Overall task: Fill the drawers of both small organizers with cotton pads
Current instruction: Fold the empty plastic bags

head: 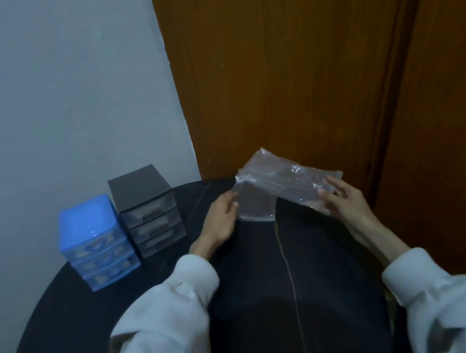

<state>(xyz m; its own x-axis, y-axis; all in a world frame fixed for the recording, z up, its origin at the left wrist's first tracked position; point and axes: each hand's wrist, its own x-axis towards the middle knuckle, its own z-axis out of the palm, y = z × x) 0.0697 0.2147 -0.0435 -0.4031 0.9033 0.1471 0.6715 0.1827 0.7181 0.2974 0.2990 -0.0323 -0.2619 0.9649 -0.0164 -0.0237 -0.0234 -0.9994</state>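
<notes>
I hold clear bag [281, 187] between both hands | right hand [341, 199] pinches it, left hand [222, 217] maybe only touching | long axis left-right | organizers [121, 226] nearer left

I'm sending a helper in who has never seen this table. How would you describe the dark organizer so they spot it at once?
Look at the round black table, far left side near the grey wall. Two small three-drawer organizers stand there side by side. The dark organizer is the farther, right-hand one, smoky grey-brown, unlike the bright blue organizer beside it.
</notes>
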